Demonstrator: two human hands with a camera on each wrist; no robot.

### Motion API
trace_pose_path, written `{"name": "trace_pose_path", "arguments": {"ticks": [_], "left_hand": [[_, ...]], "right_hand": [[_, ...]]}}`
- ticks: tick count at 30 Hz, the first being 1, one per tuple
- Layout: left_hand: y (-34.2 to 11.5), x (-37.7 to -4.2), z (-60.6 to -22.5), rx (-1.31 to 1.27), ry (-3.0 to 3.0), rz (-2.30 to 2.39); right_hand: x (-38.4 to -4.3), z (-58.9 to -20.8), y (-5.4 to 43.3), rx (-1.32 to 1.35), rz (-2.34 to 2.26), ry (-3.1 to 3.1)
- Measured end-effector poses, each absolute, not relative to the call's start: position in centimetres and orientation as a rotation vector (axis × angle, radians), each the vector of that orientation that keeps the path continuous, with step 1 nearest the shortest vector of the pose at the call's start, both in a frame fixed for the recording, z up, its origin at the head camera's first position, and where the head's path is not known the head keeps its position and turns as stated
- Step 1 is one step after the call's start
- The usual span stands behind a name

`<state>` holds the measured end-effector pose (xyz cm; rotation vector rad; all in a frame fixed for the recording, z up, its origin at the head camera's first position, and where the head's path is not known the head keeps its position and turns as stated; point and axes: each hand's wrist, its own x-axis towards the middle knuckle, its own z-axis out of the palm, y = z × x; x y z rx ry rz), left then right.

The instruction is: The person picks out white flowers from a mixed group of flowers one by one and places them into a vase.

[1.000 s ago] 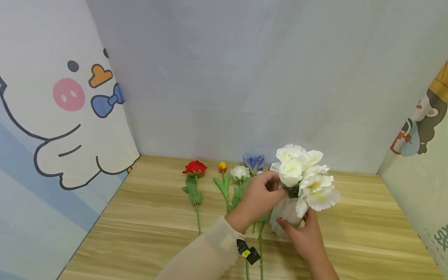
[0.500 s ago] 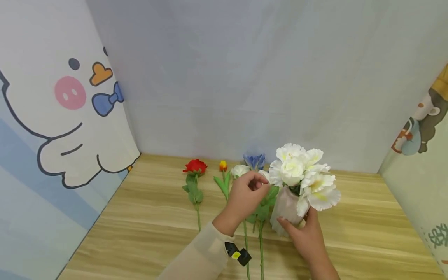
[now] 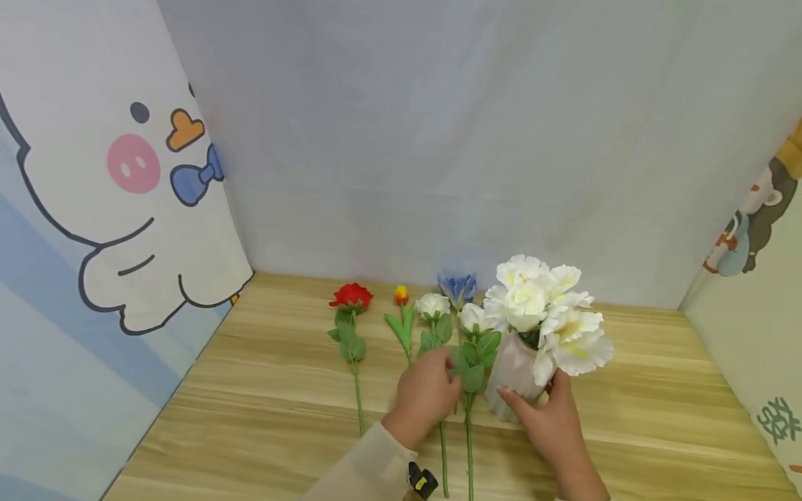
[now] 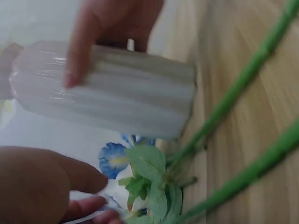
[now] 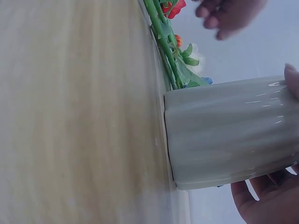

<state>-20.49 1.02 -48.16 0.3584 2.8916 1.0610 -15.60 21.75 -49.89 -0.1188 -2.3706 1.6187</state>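
My right hand [image 3: 551, 424] grips a pale ribbed vase [image 3: 516, 372], thumb on the near side and fingers round the back. The vase stands on the table and bears a bunch of large white flowers [image 3: 545, 313]. My left hand [image 3: 426, 393] hovers over the stems of two white roses, left of the vase; in the left wrist view its thumb and fingers [image 4: 88, 207] are apart with nothing between them. One white rose [image 3: 474, 318] lies beside the vase, the other white rose [image 3: 432, 305] further left. Part of their stems is hidden by the left hand.
A red rose [image 3: 352, 296] and a small red-yellow tulip [image 3: 401, 296] lie to the left on the wooden table [image 3: 269, 390]. Behind the white roses is a blue flower [image 3: 459, 289]. A grey cloth wall [image 3: 401, 139] rises at the back.
My left hand has left the white flowers at the vase mouth and moved left and down towards the rose stems. The right hand has kept its hold on the vase.
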Motion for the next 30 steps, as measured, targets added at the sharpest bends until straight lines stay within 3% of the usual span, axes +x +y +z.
{"name": "trace_pose_path", "arguments": {"ticks": [5,11,22,30], "left_hand": [[0.9,-20.5,-48.8,0.263,3.050,0.616],[1.1,-20.4,-48.6,0.191,2.997,0.475],[0.9,-21.2,-49.5,0.149,2.927,0.504],[0.2,-21.6,-50.5,0.171,2.796,0.870]], "right_hand": [[-15.7,-49.9,21.8,-0.136,1.621,-2.391],[-15.7,-50.0,21.8,-0.136,1.627,-2.396],[-15.8,-49.9,21.8,-0.146,1.623,-2.417],[-15.9,-50.0,21.9,-0.130,1.615,-2.403]]}}
